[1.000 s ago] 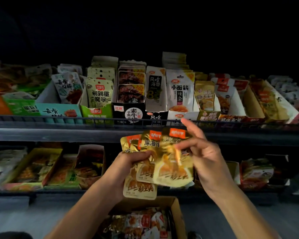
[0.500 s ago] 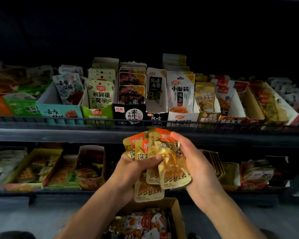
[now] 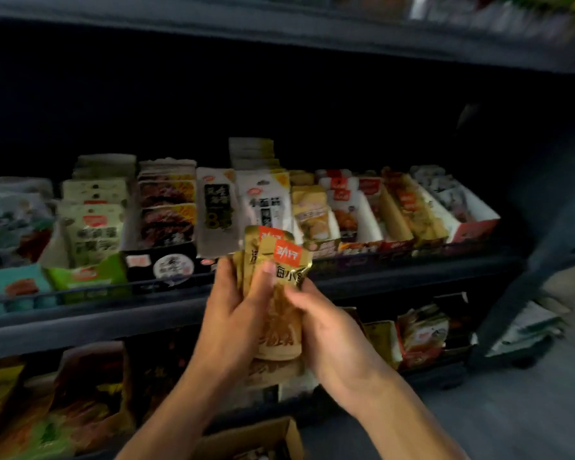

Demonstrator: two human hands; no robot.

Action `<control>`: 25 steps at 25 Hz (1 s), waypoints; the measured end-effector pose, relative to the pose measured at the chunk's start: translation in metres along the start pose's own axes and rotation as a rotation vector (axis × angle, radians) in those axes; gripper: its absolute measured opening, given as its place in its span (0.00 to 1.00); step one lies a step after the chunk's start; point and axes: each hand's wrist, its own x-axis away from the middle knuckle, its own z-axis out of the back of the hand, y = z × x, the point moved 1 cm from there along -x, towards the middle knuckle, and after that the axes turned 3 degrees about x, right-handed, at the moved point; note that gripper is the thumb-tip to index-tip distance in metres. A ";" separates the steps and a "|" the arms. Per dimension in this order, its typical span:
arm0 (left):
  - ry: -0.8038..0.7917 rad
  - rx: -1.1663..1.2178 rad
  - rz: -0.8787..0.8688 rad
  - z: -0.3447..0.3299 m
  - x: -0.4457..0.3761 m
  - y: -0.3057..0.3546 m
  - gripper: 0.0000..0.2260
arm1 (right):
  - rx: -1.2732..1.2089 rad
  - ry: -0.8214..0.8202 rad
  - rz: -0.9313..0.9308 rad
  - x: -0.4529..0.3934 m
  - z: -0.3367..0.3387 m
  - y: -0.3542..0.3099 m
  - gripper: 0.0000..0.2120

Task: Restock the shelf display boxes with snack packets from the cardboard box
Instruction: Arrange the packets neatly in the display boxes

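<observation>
Both my hands hold a squared-up stack of gold snack packets (image 3: 279,277) with orange-red top labels, in front of the middle shelf's front rail. My left hand (image 3: 236,313) grips the stack from the left, thumb across its front. My right hand (image 3: 326,330) clasps its right edge and lower part. Behind the stack, a row of shelf display boxes (image 3: 160,260) holds upright snack packets. The cardboard box (image 3: 256,436) shows only its top flap at the bottom edge, below my forearms.
The middle shelf's wire rail (image 3: 80,290) runs in front of the display boxes. A lower shelf holds more display boxes (image 3: 90,386) and loose red and gold packets (image 3: 422,330). A dark shelf upright (image 3: 525,260) stands at the right, grey floor beyond it.
The fanned packets have been gathered into one tight stack between both hands and lifted toward the middle shelf. The view has tilted up and right, and the cardboard box is mostly out of sight.
</observation>
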 end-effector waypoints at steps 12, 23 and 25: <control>-0.471 -0.054 -0.122 -0.199 -0.085 -0.019 0.16 | 0.257 0.495 0.430 0.005 0.205 -0.113 0.19; -0.700 -1.388 -0.697 -0.291 -0.171 -0.080 0.27 | 0.874 0.572 0.354 -0.136 0.336 -0.192 0.33; -0.716 -1.384 -0.721 -0.288 -0.174 -0.083 0.29 | 0.910 0.507 0.296 -0.130 0.343 -0.195 0.36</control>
